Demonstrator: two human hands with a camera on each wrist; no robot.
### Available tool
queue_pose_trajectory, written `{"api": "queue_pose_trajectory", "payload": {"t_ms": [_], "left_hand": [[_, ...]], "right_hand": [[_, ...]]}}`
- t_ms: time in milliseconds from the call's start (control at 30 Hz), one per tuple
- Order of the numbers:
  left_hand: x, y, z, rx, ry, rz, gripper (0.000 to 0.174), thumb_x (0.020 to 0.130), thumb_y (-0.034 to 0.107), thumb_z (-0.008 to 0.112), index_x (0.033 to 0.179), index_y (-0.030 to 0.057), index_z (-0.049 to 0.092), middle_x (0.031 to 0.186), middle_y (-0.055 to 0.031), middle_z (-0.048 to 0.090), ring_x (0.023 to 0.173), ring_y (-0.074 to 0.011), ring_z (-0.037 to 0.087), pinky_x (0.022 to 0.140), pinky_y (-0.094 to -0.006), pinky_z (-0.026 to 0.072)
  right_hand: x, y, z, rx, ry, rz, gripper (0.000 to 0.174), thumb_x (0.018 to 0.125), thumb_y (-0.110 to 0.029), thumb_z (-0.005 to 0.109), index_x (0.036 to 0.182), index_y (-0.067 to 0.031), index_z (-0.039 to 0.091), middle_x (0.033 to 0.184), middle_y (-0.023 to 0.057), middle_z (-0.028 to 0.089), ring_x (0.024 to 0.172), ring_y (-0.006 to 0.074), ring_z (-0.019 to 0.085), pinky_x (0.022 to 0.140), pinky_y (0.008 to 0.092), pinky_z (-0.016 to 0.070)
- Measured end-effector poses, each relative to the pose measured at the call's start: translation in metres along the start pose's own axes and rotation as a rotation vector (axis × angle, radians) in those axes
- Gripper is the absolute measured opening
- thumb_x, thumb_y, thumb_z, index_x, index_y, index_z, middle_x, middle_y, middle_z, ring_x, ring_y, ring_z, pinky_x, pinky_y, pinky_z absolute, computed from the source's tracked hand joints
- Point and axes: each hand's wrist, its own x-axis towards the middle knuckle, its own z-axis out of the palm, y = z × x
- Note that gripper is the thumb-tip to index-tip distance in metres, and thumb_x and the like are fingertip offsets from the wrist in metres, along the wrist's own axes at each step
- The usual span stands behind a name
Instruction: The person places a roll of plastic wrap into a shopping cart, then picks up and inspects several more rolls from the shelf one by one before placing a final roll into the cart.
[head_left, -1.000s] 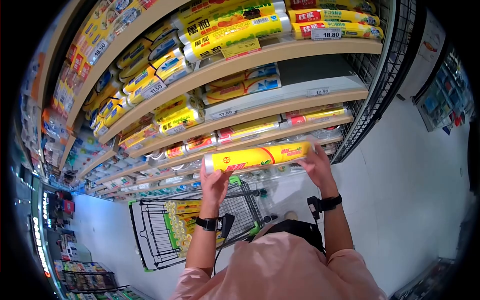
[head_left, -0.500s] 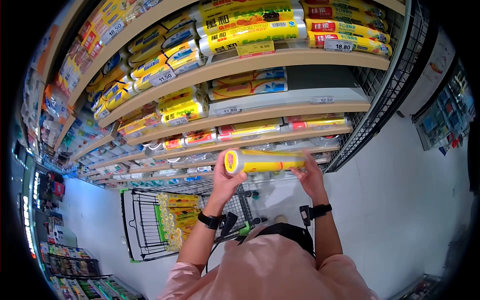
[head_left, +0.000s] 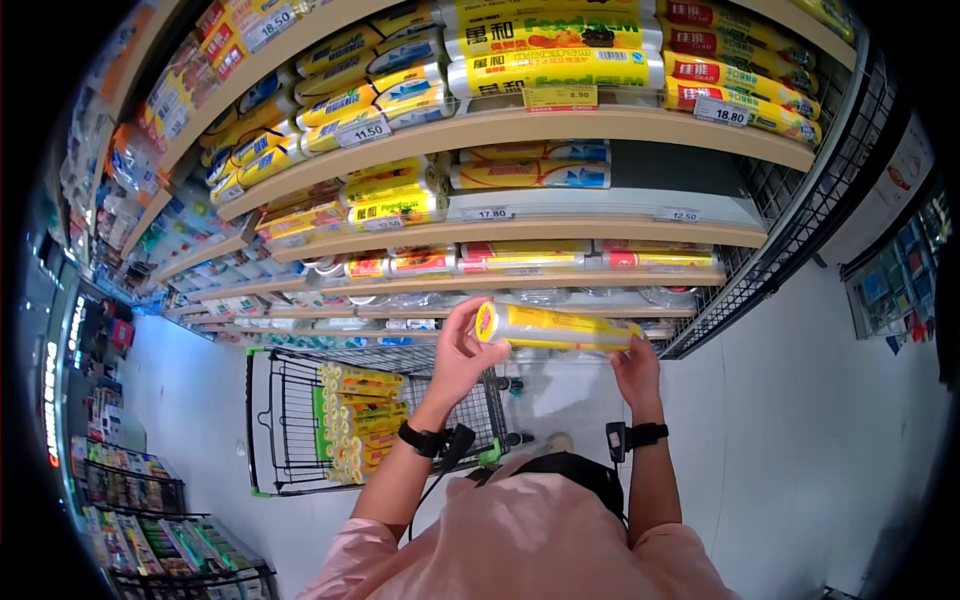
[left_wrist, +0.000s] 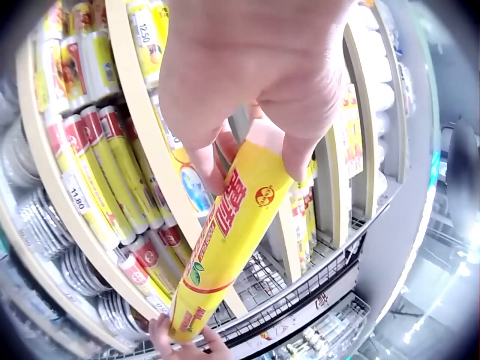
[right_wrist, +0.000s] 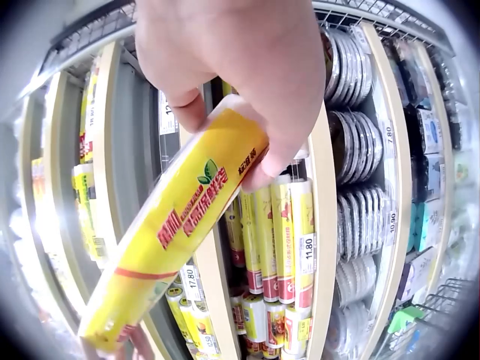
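A yellow roll of plastic food bags [head_left: 560, 327] is held between the two hands, in front of the lower shelves. My left hand [head_left: 464, 350] grips its left end, thumb on the near side and fingers round the far side. At the other end my right hand [head_left: 637, 375] holds the roll between thumb and fingers. The roll's round left end faces the head camera, and its right end sits slightly lower. Red lettering and a green leaf mark show on the roll [left_wrist: 232, 225] in the left wrist view.
Shelves [head_left: 520, 235] ahead carry many yellow rolls, with price tags along their edges. A black wire shopping cart [head_left: 285, 420] stands below left, holding a stack of yellow rolls [head_left: 365, 425]. Wire mesh [head_left: 800, 210] closes the shelf's right end. Stacked plates [right_wrist: 360, 142] show in the right wrist view.
The roll has been turned in both hands: its lettered side has swung out of the head view and its left end has come to face me. Its right end has dipped. Both hands keep hold.
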Motion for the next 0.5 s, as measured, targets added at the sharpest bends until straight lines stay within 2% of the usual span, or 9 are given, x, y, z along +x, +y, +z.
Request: {"api": "queue_pose_trajectory", "payload": {"t_ms": [33,167,233,333,433,500], "left_hand": [[-0.001,-0.009,-0.011,0.017,0.029,0.005,0.066,0.078,-0.007,0.073,0.136,0.0044,0.044,0.130,-0.0094,0.052,0.119,-0.0168,0.053,0.097,-0.0296,0.0471],[-0.012,-0.030,-0.036,-0.058,0.112,-0.005,0.069,0.077,-0.006,0.075,0.138,0.0053,0.043,0.127,-0.0093,0.056,0.116,-0.0187,0.057,0.096,-0.0313,0.0496],[-0.019,-0.019,-0.036,-0.161,0.136,-0.027,0.070,0.077,-0.005,0.076,0.138,0.0057,0.043,0.124,-0.0088,0.059,0.115,-0.0196,0.059,0.096,-0.0322,0.0507],[-0.025,-0.018,-0.055,-0.251,0.196,-0.018,0.070,0.078,-0.004,0.077,0.138,0.0052,0.043,0.120,-0.0082,0.062,0.115,-0.0198,0.060,0.097,-0.0334,0.0514],[-0.033,-0.026,-0.087,-0.279,0.216,-0.058,0.063,0.082,-0.002,0.075,0.136,0.0050,0.045,0.119,-0.0076,0.061,0.109,-0.0171,0.060,0.092,-0.0297,0.0515],[-0.040,-0.019,-0.094,-0.282,0.259,-0.099,0.058,0.084,-0.001,0.073,0.135,0.0050,0.046,0.117,-0.0071,0.062,0.104,-0.0148,0.060,0.089,-0.0281,0.0512]], "right_hand": [[0.000,-0.003,0.001,-0.001,-0.068,-0.004,0.039,0.094,-0.010,0.054,0.131,-0.0099,0.046,0.124,0.0096,0.055,0.110,0.0253,0.057,0.088,0.0348,0.0531],[-0.002,-0.003,0.015,-0.026,-0.126,-0.033,0.041,0.094,-0.012,0.057,0.134,-0.0121,0.045,0.127,0.0100,0.054,0.110,0.0248,0.057,0.086,0.0364,0.0537],[-0.015,-0.008,0.041,-0.063,-0.130,-0.016,0.042,0.096,-0.015,0.058,0.135,-0.0134,0.044,0.128,0.0103,0.054,0.109,0.0247,0.058,0.086,0.0379,0.0538],[-0.019,-0.006,0.055,-0.108,-0.194,0.033,0.042,0.098,-0.022,0.059,0.136,-0.0108,0.045,0.126,0.0105,0.056,0.107,0.0251,0.060,0.086,0.0415,0.0539],[0.002,0.012,0.035,-0.070,-0.286,0.051,0.045,0.098,-0.027,0.060,0.136,-0.0076,0.045,0.126,0.0112,0.058,0.108,0.0270,0.061,0.089,0.0435,0.0536],[0.002,0.021,0.042,-0.122,-0.258,0.022,0.047,0.099,-0.027,0.059,0.137,-0.0062,0.044,0.126,0.0114,0.058,0.112,0.0278,0.060,0.092,0.0446,0.0524]]}}
